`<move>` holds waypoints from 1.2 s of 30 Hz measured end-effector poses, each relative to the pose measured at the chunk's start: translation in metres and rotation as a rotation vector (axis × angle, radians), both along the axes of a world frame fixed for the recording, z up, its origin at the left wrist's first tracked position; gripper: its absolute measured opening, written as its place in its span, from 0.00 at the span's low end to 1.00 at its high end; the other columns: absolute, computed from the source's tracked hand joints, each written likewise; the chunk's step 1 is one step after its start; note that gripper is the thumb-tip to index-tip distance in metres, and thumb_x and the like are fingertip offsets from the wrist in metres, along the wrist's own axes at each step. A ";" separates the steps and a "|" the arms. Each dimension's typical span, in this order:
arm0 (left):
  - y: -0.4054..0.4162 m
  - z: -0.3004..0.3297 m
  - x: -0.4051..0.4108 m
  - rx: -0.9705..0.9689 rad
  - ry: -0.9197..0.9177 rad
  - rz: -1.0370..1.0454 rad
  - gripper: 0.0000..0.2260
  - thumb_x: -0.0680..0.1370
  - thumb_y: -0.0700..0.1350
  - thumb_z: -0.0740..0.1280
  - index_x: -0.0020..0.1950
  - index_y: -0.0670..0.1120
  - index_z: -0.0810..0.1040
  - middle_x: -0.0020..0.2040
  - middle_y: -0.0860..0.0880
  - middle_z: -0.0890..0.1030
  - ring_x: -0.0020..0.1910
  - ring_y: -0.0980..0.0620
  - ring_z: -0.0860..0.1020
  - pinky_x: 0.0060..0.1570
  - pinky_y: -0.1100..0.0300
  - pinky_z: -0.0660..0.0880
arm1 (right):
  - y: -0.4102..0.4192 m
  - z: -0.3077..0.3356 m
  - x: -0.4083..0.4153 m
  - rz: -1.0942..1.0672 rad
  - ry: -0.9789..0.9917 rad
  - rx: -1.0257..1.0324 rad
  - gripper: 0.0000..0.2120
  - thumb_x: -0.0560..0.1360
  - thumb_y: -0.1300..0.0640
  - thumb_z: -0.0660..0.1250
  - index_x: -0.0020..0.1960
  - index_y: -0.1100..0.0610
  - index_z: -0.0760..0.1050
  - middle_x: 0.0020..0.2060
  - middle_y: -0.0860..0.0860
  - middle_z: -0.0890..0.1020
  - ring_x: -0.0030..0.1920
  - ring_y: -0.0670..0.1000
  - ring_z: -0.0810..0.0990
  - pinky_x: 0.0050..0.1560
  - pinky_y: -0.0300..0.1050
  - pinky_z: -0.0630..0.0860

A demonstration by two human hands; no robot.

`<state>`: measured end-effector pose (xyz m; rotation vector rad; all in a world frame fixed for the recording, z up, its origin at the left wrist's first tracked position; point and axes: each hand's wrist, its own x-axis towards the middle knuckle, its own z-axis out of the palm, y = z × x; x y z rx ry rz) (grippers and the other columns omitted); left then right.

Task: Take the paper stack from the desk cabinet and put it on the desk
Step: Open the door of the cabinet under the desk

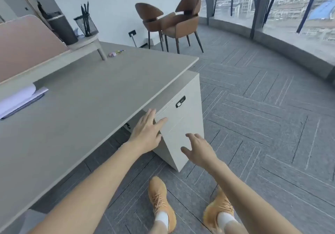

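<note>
A pale grey desk cabinet (183, 125) stands under the right end of the desk (87, 96), its door shut, with a black lock (180, 101) near the top. My left hand (146, 130) rests flat on the door's left edge, fingers spread. My right hand (196, 149) hovers open in front of the door's lower part, holding nothing. A stack of white papers (18, 99) on a dark folder lies at the desk's far left edge. No paper stack shows inside the cabinet.
A raised shelf (85, 42) at the desk's back carries a mesh pen holder (86, 25) and a dark bin (61, 30). Small colourful items (116, 52) lie on the desk. Two brown chairs (172, 20) stand by the curved window. My orange shoes (161, 201) are on grey carpet.
</note>
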<state>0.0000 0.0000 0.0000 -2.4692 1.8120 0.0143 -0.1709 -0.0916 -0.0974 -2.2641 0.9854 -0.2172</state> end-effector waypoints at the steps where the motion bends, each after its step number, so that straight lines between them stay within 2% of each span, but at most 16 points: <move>1: -0.010 -0.007 0.007 0.007 -0.031 -0.019 0.30 0.79 0.47 0.63 0.79 0.55 0.56 0.81 0.39 0.46 0.80 0.42 0.44 0.78 0.46 0.49 | -0.002 -0.011 0.008 -0.026 -0.002 0.042 0.29 0.78 0.47 0.62 0.75 0.57 0.62 0.68 0.56 0.73 0.64 0.59 0.75 0.60 0.53 0.74; 4: -0.043 -0.026 0.032 0.072 -0.067 -0.019 0.34 0.79 0.48 0.65 0.80 0.58 0.51 0.80 0.37 0.40 0.80 0.39 0.40 0.78 0.46 0.45 | -0.014 -0.049 0.032 -0.076 0.006 0.190 0.31 0.77 0.48 0.63 0.75 0.58 0.62 0.67 0.58 0.73 0.65 0.59 0.74 0.61 0.51 0.72; 8: -0.081 -0.050 0.058 0.195 -0.135 -0.009 0.42 0.75 0.51 0.71 0.79 0.60 0.45 0.78 0.35 0.34 0.78 0.33 0.36 0.77 0.38 0.42 | -0.035 -0.094 0.070 -0.142 -0.005 0.315 0.33 0.75 0.48 0.66 0.75 0.60 0.63 0.68 0.60 0.74 0.66 0.58 0.74 0.63 0.50 0.72; 10: -0.093 -0.056 0.069 0.201 -0.145 -0.018 0.45 0.73 0.49 0.73 0.79 0.61 0.46 0.78 0.36 0.32 0.77 0.32 0.35 0.76 0.37 0.41 | -0.040 -0.112 0.089 -0.151 -0.014 0.351 0.35 0.75 0.48 0.66 0.76 0.60 0.60 0.70 0.59 0.71 0.69 0.58 0.71 0.64 0.52 0.71; 15: -0.097 -0.065 0.089 0.150 -0.134 -0.092 0.44 0.73 0.32 0.70 0.79 0.62 0.53 0.79 0.41 0.32 0.78 0.35 0.34 0.77 0.43 0.41 | -0.045 -0.137 0.132 -0.206 -0.131 0.441 0.41 0.73 0.50 0.70 0.78 0.59 0.54 0.72 0.60 0.67 0.72 0.59 0.67 0.65 0.49 0.67; 18: -0.097 -0.069 0.091 0.118 -0.125 -0.102 0.44 0.72 0.34 0.73 0.79 0.61 0.55 0.80 0.41 0.34 0.78 0.36 0.36 0.78 0.42 0.44 | -0.039 -0.146 0.154 -0.241 -0.175 0.495 0.47 0.71 0.51 0.73 0.79 0.59 0.47 0.73 0.59 0.63 0.72 0.61 0.66 0.65 0.50 0.68; 21: -0.097 -0.073 0.094 0.091 -0.130 -0.120 0.44 0.71 0.38 0.76 0.79 0.60 0.56 0.80 0.40 0.36 0.79 0.35 0.38 0.77 0.42 0.46 | -0.032 -0.152 0.170 -0.309 -0.181 0.436 0.48 0.69 0.46 0.71 0.77 0.59 0.45 0.75 0.60 0.59 0.73 0.62 0.63 0.68 0.55 0.69; 25: -0.098 -0.077 0.096 0.035 -0.127 -0.121 0.45 0.68 0.40 0.78 0.78 0.61 0.58 0.81 0.40 0.39 0.79 0.35 0.40 0.78 0.42 0.46 | -0.031 -0.158 0.179 -0.359 -0.178 0.224 0.55 0.68 0.44 0.73 0.79 0.61 0.41 0.79 0.61 0.51 0.78 0.59 0.53 0.77 0.53 0.58; 28: -0.099 -0.077 0.095 0.033 -0.148 -0.119 0.45 0.68 0.41 0.78 0.78 0.61 0.58 0.81 0.39 0.40 0.79 0.34 0.41 0.78 0.43 0.45 | -0.035 -0.162 0.177 -0.340 -0.197 0.102 0.58 0.64 0.46 0.75 0.79 0.59 0.40 0.79 0.60 0.50 0.79 0.58 0.52 0.76 0.52 0.58; 32: -0.098 -0.077 0.094 0.029 -0.158 -0.111 0.45 0.68 0.42 0.78 0.78 0.61 0.59 0.81 0.39 0.40 0.79 0.34 0.41 0.77 0.43 0.44 | -0.038 -0.166 0.173 -0.301 -0.193 0.101 0.59 0.62 0.46 0.74 0.79 0.58 0.39 0.80 0.59 0.49 0.79 0.58 0.53 0.74 0.54 0.62; 36: -0.099 -0.077 0.092 0.017 -0.156 -0.094 0.45 0.67 0.41 0.79 0.77 0.62 0.59 0.81 0.41 0.41 0.79 0.36 0.41 0.77 0.44 0.45 | -0.041 -0.169 0.157 -0.257 -0.174 0.077 0.60 0.62 0.42 0.73 0.79 0.59 0.39 0.80 0.59 0.48 0.79 0.58 0.52 0.75 0.54 0.61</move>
